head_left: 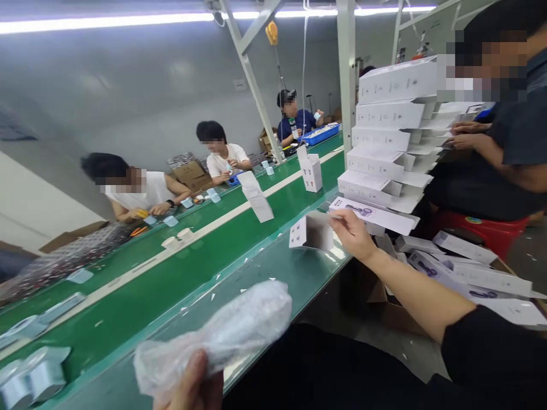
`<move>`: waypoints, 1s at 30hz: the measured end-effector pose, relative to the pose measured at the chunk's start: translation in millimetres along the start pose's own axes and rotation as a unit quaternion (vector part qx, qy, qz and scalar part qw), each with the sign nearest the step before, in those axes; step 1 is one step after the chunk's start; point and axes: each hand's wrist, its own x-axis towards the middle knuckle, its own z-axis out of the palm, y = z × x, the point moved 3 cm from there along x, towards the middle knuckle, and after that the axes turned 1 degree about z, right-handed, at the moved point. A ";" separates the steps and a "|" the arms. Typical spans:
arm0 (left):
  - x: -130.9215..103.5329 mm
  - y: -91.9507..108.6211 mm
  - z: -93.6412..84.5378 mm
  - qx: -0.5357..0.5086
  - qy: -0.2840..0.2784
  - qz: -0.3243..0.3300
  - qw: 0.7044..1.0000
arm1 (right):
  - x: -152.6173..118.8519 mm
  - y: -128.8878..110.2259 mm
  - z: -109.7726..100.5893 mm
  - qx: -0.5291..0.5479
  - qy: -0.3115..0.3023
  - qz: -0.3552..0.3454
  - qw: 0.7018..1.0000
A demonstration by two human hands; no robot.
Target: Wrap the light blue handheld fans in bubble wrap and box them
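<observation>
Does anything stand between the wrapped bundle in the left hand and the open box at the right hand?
Nothing visible does; green tabletop shows between the wrapped bundle in the left hand and the open box at the right hand.

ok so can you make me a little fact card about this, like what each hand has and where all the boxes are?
left hand: holds the wrapped bundle
inside the wrapping: can't tell
right hand: holds the open box by its edge
belt colour: green
standing on the belt: a box with its flap up
tall pile: stacked white boxes, beyond the right hand
low pile: loose boxes, below the stack
stool colour: red
</observation>
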 end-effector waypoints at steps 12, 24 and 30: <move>44.7 105.6 50.7 0.345 -0.083 0.297 0.886 | 45.4 -32.9 180.9 0.297 -0.332 0.088 0.891; 68.4 119.0 49.1 0.292 -0.073 0.115 0.947 | -8.2 -44.7 161.8 0.180 -0.458 0.020 0.870; 69.9 132.8 54.9 0.475 -0.077 0.138 0.866 | -0.1 -48.3 173.1 0.140 -0.458 -0.001 0.878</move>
